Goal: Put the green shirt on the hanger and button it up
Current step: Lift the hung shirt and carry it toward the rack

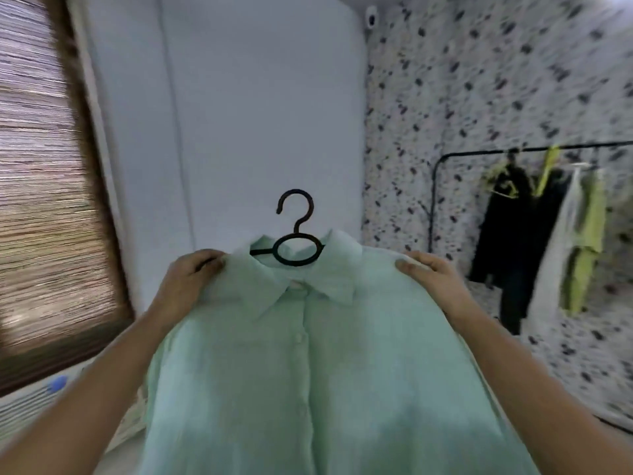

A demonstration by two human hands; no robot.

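The pale green shirt (308, 371) hangs on a black hanger (297, 234), whose hook and ring stick out above the collar. The front placket looks closed, with a button visible below the collar. I hold the shirt up in front of me by both shoulders. My left hand (191, 275) grips the shirt's left shoulder, fingers curled round the fabric. My right hand (428, 269) grips the right shoulder, thumb on the front and fingers over the top. The hanger's arms are hidden inside the shirt.
A black clothes rail (513, 150) at the right carries dark, white and yellow-green garments (534, 234). Behind the shirt is a white wall panel (239, 114). A blind-covered window (37, 183) is at the left, patterned wallpaper (479, 80) at the right.
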